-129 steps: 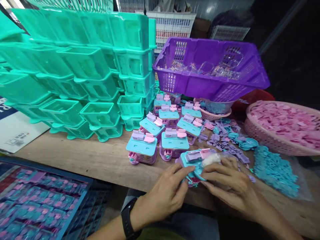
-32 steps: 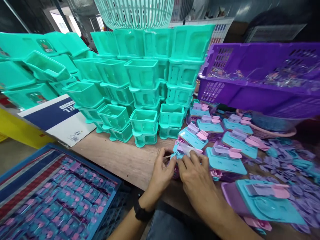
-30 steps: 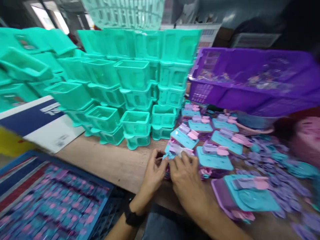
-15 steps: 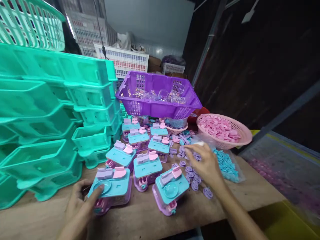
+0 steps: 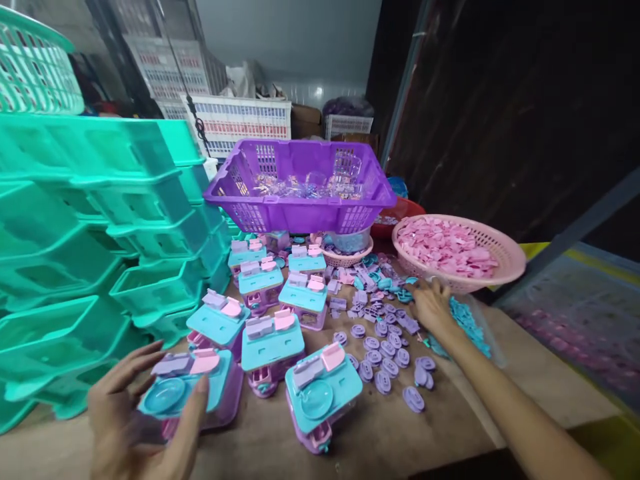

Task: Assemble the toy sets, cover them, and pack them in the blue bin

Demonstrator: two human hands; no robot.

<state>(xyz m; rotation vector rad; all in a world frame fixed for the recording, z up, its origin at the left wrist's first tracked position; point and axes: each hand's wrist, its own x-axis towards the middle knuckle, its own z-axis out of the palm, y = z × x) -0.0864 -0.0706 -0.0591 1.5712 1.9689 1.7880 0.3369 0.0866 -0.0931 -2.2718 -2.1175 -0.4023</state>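
My left hand [image 5: 145,413] is spread around the front-left toy box, its thumb over the turquoise top [image 5: 217,390] and its fingers on the far side. That top carries a round turquoise dish [image 5: 164,396], a lilac piece and a pink piece. My right hand [image 5: 431,305] reaches to small turquoise pieces [image 5: 400,293] beside the pink basket; its fingertips are partly hidden, so their grip is unclear. A second box with a dish [image 5: 317,399] stands front centre. Several similar boxes [image 5: 273,343] without dishes stand behind. Loose lilac oval pieces [image 5: 387,350] lie right of them.
Stacked turquoise bins [image 5: 65,327] rise on the left. A purple crate [image 5: 300,217] with clear-wrapped items stands at the back. To the right are a pink basket [image 5: 510,257] of pink pieces and a plastic bag of blue pieces [image 5: 470,327]. A slanted bar [image 5: 570,233] crosses the far right.
My right hand has moved away from above the lilac pieces, farther back to the turquoise ones. My left thumb has shifted off the dish, and that hand's fingers are more spread. The view has shifted slightly.
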